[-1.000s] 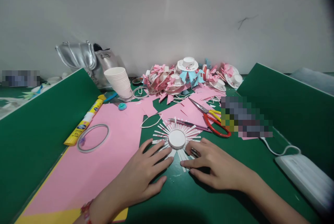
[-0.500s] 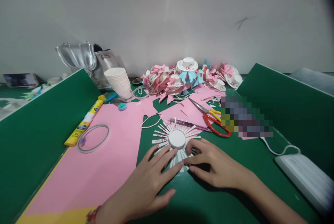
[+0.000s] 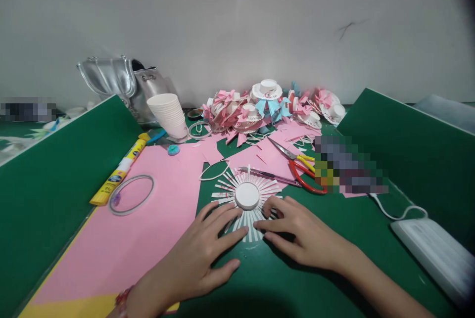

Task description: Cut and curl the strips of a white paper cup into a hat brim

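A white paper cup (image 3: 247, 196) lies base up on the green table, its side cut into many narrow strips that fan out flat like rays. My left hand (image 3: 208, 241) is open over the left and near strips, fingers spread and resting on them. From the right, my right hand (image 3: 297, 231) touches the strips with bent fingers held apart, and nothing is gripped in it. Just behind the cup lies a slim pen-like utility knife (image 3: 272, 176). Scissors (image 3: 304, 169) with red and yellow handles lie to the right of it, partly blurred out.
Pink paper (image 3: 148, 244) covers the left side, with a glue tube (image 3: 118, 172) and a ring (image 3: 131, 195) on it. Stacked paper cups (image 3: 168, 116) and a pile of small paper hats (image 3: 248, 113) stand behind. Green dividers (image 3: 411, 145) flank the space; a face mask (image 3: 434, 253) lies right.
The fanned cup has shifted slightly left along with my left hand. My right fingertips have moved a little left over the near strips, and the two hands are slightly farther apart.
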